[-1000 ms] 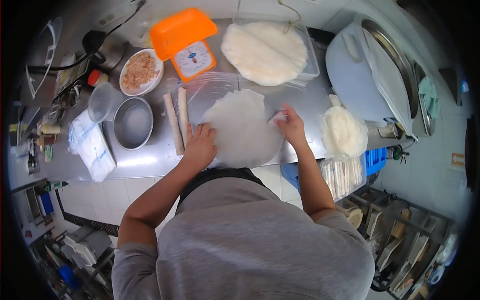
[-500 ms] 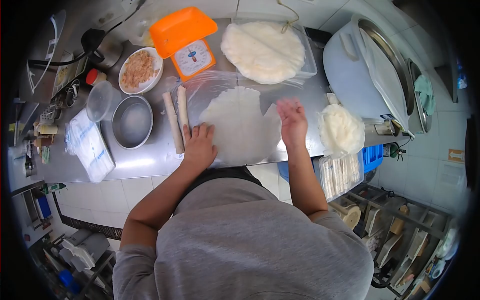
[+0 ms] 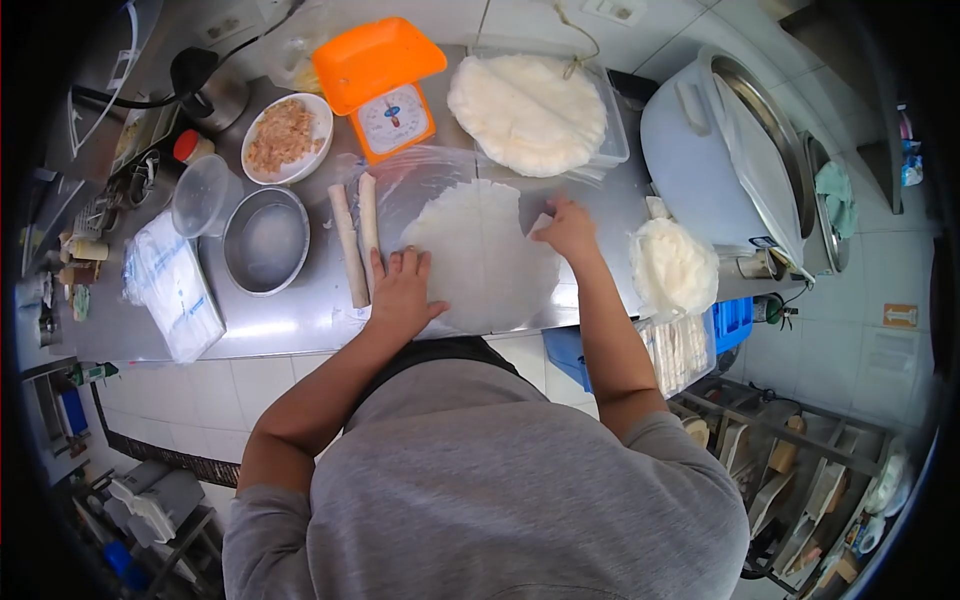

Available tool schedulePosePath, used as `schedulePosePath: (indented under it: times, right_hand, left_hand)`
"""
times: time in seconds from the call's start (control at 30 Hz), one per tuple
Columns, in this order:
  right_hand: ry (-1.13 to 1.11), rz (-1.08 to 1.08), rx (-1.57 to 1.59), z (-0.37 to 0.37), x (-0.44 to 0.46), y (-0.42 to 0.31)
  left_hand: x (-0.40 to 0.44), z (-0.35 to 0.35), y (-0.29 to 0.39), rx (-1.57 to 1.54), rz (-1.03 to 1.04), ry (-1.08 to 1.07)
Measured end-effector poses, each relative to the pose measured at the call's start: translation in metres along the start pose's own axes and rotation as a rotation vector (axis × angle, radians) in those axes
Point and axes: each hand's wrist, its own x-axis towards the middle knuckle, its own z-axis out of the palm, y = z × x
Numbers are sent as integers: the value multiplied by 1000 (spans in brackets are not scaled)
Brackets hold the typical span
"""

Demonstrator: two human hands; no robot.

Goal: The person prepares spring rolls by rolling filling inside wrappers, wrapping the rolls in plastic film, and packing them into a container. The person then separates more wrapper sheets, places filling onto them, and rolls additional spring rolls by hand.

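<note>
A thin, translucent round wrapper sheet (image 3: 475, 255) lies spread on the steel table in front of me. My left hand (image 3: 400, 295) rests flat on its left side, fingers spread and holding nothing. At the sheet's upper right edge, my right hand (image 3: 568, 228) pinches a small raised flap between thumb and fingers. Just left of my left hand lie two long pale rolls (image 3: 350, 250), side by side on the table. A large stack of white wrapper sheets (image 3: 530, 115) sits in a clear tray at the back.
A bowl of minced filling (image 3: 285, 138), an orange scale (image 3: 393, 118) and a metal bowl of liquid (image 3: 266, 242) stand on the left. Folded plastic bags (image 3: 178, 285) lie near the front edge. Right are a crumpled wrapper pile (image 3: 676, 268), a tray of rolls (image 3: 680, 350) and a large tub (image 3: 690, 150).
My right hand has moved from hovering open, palm up, to the sheet's right edge, where its fingers have closed on a flap. My left hand stays on the sheet, thumb spread wider.
</note>
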Motion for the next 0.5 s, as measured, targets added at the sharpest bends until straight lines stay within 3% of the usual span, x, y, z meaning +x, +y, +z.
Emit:
schedulePosePath:
  times: [0.03, 0.23, 0.33, 0.43, 0.5]
  right_hand:
    - [-77, 15, -104, -6, -2, -8]
    - [-280, 180, 351, -5, 22, 8]
    - [-263, 537, 1054, -18, 19, -19]
    - [-13, 459, 1059, -7, 11, -25]
    - [130, 268, 788, -2, -5, -27]
  left_hand:
    - [-1, 0, -1, 2, -2, -3]
    - [0, 0, -1, -11, -6, -12]
    - [0, 3, -1, -17, 1, 4]
    - [0, 3, -3, -28, 5, 18]
    - [0, 2, -4, -41, 8, 19]
